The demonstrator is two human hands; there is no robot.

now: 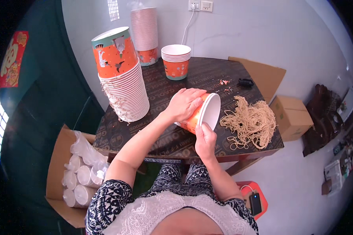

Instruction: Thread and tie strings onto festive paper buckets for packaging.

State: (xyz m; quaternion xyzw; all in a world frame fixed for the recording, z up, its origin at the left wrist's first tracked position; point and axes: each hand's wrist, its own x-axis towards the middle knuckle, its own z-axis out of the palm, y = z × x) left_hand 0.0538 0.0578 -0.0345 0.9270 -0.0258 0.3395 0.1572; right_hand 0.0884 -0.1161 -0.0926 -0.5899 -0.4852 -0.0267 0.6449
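Observation:
Over the middle of the table, an orange paper tub (pixel 212 112) with a white inside lies tilted, its mouth facing right. More than one rim shows, so it may be nested with another. My left hand (pixel 186 104) rests across its upper side, fingers laid along the wall. At the near rim, my right hand (pixel 206 140) grips the edge with the thumb on the outside. To the right of the tub lies a loose heap of tan string loops (pixel 252 123). A tall stack of upturned paper tubs (pixel 123 88) stands at left, with strands of string hanging along its rims.
Behind are a short stack of upright tubs (pixel 176 67) and another tall stack (pixel 144 31). Small crumbs and a black object (pixel 246 82) lie at the table's right. A cardboard box (pixel 57 184) of wrapped white tubs stands lower left; a red stool (pixel 262 201) holds a black device.

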